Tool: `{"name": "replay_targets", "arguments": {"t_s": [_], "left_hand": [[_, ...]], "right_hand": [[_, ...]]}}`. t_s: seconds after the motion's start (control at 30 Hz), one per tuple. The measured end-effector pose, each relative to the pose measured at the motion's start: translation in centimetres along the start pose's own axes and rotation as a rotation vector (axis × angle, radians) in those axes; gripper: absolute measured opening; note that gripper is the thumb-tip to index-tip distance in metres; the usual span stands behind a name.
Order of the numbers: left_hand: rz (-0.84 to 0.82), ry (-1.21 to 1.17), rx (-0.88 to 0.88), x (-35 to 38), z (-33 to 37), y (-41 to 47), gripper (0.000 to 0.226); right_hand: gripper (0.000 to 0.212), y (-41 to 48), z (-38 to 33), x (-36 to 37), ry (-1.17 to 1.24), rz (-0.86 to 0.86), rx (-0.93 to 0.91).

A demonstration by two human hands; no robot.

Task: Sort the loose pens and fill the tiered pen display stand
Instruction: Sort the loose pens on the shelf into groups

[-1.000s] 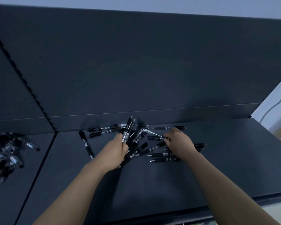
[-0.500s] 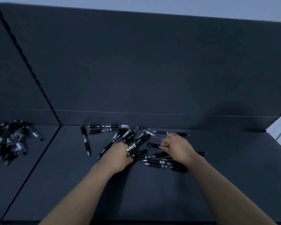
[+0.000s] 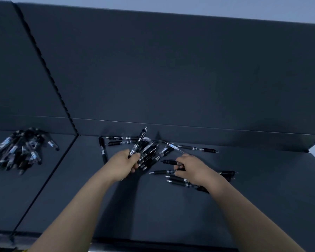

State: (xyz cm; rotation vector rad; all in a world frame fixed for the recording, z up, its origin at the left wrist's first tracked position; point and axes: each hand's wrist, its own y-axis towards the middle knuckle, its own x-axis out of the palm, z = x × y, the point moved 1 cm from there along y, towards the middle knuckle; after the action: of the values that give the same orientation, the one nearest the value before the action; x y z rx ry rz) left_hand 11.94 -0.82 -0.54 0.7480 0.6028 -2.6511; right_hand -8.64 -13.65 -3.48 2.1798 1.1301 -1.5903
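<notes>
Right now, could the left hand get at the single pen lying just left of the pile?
Probably yes: the single pen lies uncovered on the shelf close beside the left hand, though that hand grips several pens.

Nothing is being read: white print on the raised pen (image 3: 139, 142) and labels on the piled pens (image 3: 16, 151) are being blurred.

Single wide view from my head, facing forward and down along my forearms, close on my left hand (image 3: 125, 163), right hand (image 3: 191, 168), pens (image 3: 150, 153), shelf (image 3: 171, 206)
</notes>
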Motion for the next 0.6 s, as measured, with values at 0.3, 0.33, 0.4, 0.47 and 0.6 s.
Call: {"name": "replay_targets", "arguments": {"t_s": [0.3,0.33,0.4,0.47,0.6], "left_hand": [[0.138,0.040,-0.013,-1.9,-1.8,1.0,0.023],[0.154,0.035,0.002,-1.9,-1.9,1.2,0.021],[0.175,-0.054,0.002,-1.7,-2.1,1.4,0.022],[0.171,-0.154,-0.045,-1.3,-2.1,1.6,0.022],[0.150,-0.148,-0.101,-0.5,-2.1,2.1,0.023]], "right_hand": [[0.028,2.1,-1.9,-1.2,0.008,0.095,0.022],[0.024,2.6,-2.6,-1.0,0.024,0.109,0.004],[0.023,3.5,-3.7,-0.7,0.046,0.109,-0.023],[0.026,4.3,-4.2,-0.4,0.063,0.082,-0.025],[0.042,5.2,-3.9,-1.1,0.082,0.035,0.059]]}}
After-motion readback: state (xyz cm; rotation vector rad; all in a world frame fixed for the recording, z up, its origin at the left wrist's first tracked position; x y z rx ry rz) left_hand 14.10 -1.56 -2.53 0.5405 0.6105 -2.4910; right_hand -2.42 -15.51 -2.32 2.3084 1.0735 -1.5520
